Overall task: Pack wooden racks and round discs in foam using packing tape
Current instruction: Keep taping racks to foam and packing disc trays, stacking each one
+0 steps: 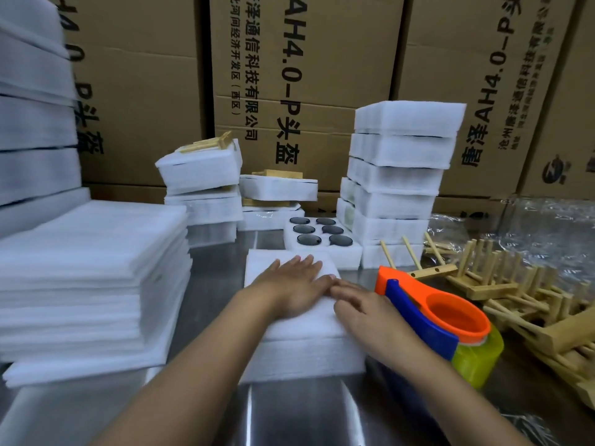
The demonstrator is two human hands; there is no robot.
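Currently mid-batch | foam block (302,352) centre, pressed flat by left hand (289,284), fingers (307,262) straight | right hand (363,309) loose on its 3 o'clock edge, gripping nothing | tape dispenser (450,313) idle at 3 | wrapped packs (402,175) stacked at 1, judged done | round discs (304,229) at 12, wooden racks (502,284) at 3 unpacked
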